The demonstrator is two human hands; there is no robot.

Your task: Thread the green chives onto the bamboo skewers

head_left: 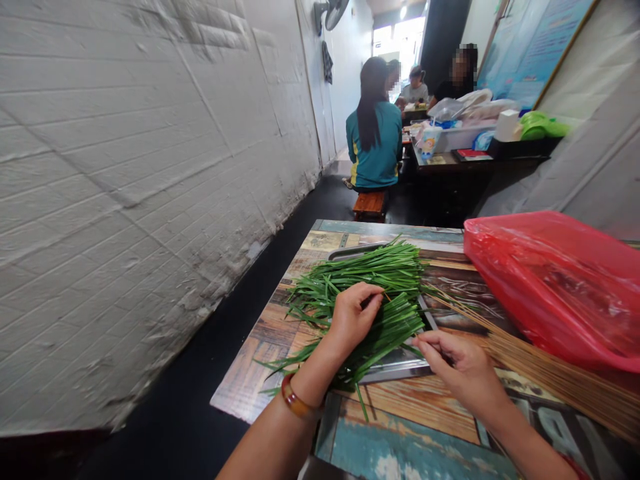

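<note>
A heap of long green chive leaves (pixel 373 280) lies across a metal tray (pixel 400 363) on a painted wooden table (pixel 400 427). My left hand (pixel 353 317) rests on the leaves with its fingers curled, pinching a few of them. My right hand (pixel 457 363) sits just right of the tray, its fingers closed on the end of a thin bamboo skewer. A bundle of bamboo skewers (pixel 545 370) lies along the table to the right of that hand. An orange bangle (pixel 295 400) is on my left wrist.
A red plastic bag (pixel 555 280) fills the table's right side. A white brick wall (pixel 150 167) runs along the left, with a dark floor aisle (pixel 235 320) beside it. Ahead, a person in a teal top (pixel 375 137) sits on a stool at another cluttered table (pixel 475 157); others sit beyond.
</note>
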